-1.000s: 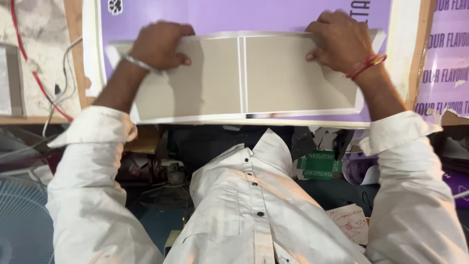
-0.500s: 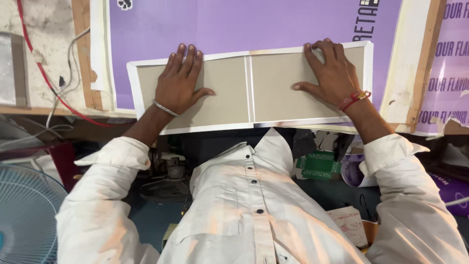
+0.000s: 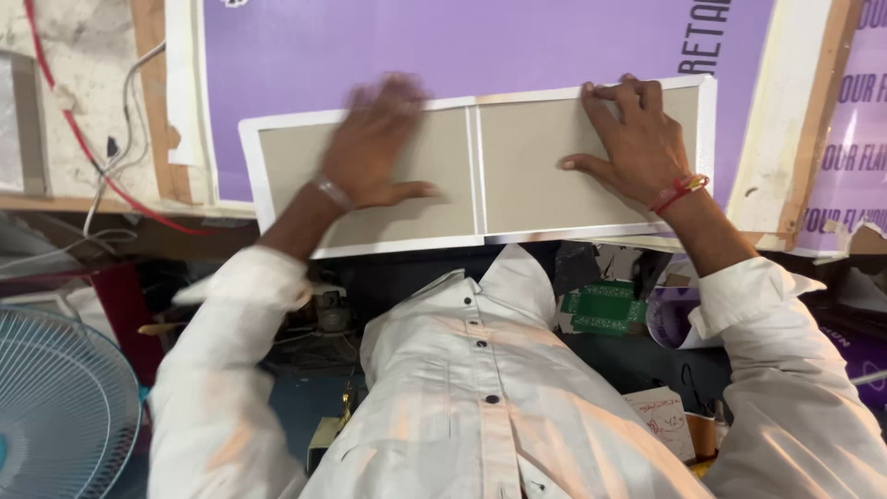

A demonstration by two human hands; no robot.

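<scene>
Both hands lie flat and open: left hand, blurred, apparently rubbing; right hand pins the board cover. Uneven pressure could skew its white border toward 9 o'clock.

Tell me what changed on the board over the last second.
The board, gripped and raised at its far edge a second ago, was laid flat on the purple sheet and let go. Both hands went palm-down; the left hand, now blurred, slid right toward the centre seam. The right hand stays pressed on the right panel.
</scene>
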